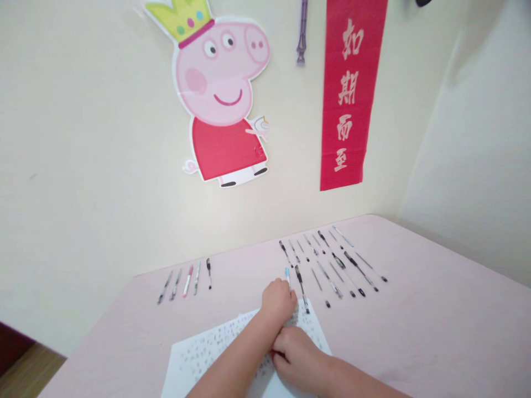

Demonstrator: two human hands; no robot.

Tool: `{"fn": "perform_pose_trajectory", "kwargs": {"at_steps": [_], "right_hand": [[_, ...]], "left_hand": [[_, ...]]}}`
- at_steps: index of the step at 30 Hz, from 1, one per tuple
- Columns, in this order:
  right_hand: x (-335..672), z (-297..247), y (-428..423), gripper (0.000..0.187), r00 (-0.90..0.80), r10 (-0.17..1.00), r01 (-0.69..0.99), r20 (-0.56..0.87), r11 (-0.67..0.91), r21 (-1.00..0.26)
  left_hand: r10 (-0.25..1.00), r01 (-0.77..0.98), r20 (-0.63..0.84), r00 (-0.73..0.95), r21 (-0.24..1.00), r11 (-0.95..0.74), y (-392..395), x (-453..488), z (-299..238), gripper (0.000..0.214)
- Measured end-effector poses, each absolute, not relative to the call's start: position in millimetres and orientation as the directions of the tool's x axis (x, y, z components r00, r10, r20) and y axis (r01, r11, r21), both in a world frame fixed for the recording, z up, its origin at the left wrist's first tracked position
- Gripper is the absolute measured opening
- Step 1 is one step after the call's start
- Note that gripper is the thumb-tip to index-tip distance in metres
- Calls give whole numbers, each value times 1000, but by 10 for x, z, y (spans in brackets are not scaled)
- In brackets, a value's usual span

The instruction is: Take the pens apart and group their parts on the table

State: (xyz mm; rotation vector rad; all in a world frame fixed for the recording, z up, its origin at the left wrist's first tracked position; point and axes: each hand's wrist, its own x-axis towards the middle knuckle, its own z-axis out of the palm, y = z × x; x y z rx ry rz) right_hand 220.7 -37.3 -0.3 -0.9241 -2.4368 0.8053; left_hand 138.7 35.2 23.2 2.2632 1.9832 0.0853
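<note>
My left hand [277,301] is closed in a fist on a pen [287,273]. The pen's light blue end sticks up past my knuckles. This hand rests on the far edge of a white sheet of paper [207,354] covered in small handwritten marks. My right hand [296,356] lies on the same sheet just below the left one, almost touching it. Its fingers are curled in, and whatever is inside them is hidden.
A pale pink table [435,331] stands in a room corner. A row of several pens [186,281] lies at the back left, and many pens and pen parts [336,262] lie at the back right. A cartoon pig cutout [224,94] and a red banner [348,94] hang on the wall.
</note>
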Motion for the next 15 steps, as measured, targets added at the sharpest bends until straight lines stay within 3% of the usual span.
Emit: {"fn": "perform_pose_trajectory", "kwargs": {"at_steps": [4,10,15], "right_hand": [[2216,13,-380,30,-697,691,422,190,610,-670],[2237,2,-389,34,-702,691,427,172,602,-675],[2235,16,-386,33,-694,701,428,164,585,-689]], "left_hand": [[995,990,-40,91,112,-86,339,1243,296,29],[993,997,91,-78,23,76,144,433,414,29],[954,951,-12,-300,-84,298,-304,-589,387,31]]}}
